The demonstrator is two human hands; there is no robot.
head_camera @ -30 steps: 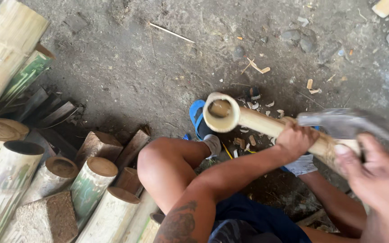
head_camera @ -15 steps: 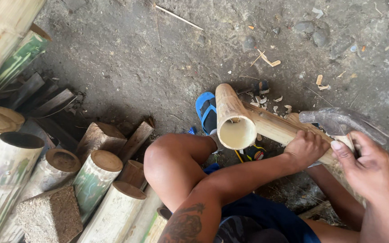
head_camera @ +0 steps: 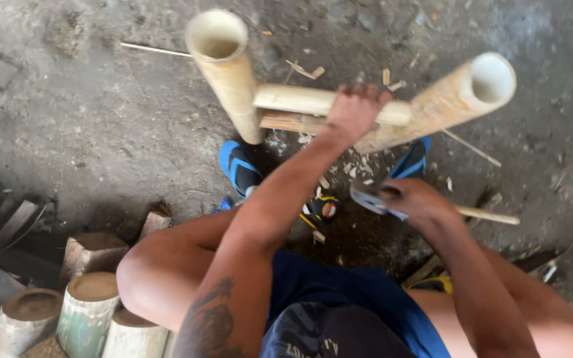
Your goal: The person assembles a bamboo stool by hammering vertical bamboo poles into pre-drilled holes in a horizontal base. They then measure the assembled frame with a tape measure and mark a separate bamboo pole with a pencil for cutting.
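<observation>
Head cam looked down at a seated person w/ bare knees and dark blue shorts (head_camera: 353, 298), on a grey dirt floor (head_camera: 101, 119) strewn w/ wood chips. Biggest thing in view was a bamboo frame just in front of the knees: two thick hollow bamboo poles, open ends toward the cam, the left pole (head_camera: 223, 66) nearly upright, the right pole (head_camera: 445, 99) tilted off to the right. A thinner bamboo crosspiece (head_camera: 300, 99) ran between them, w/ a second, darker piece (head_camera: 293, 122) just under it. Bottom left, beside the person's left knee, stood a cluster of cut bamboo sections (head_camera: 91, 301), ends up, some w/ green skin. Blue sandals (head_camera: 240, 166) showed on the floor below the frame, one under each pole. The left hand (head_camera: 353, 109) reached fwd and lay over the crosspiece near its right end, fingers curled down around it, gripping. The right hand (head_camera: 416, 199) sat lower, nearer the body, fingers wrapped shut around the handle of a tool w/ a grey metal blade (head_camera: 366, 195) sticking out left of the fist; blade blurred, exact kind not clear. A thin bamboo stick (head_camera: 489, 215) lay just right of that hand. A small yellow-black object (head_camera: 323, 211) rested on the floor btwn the knees, too small to tell what.
</observation>
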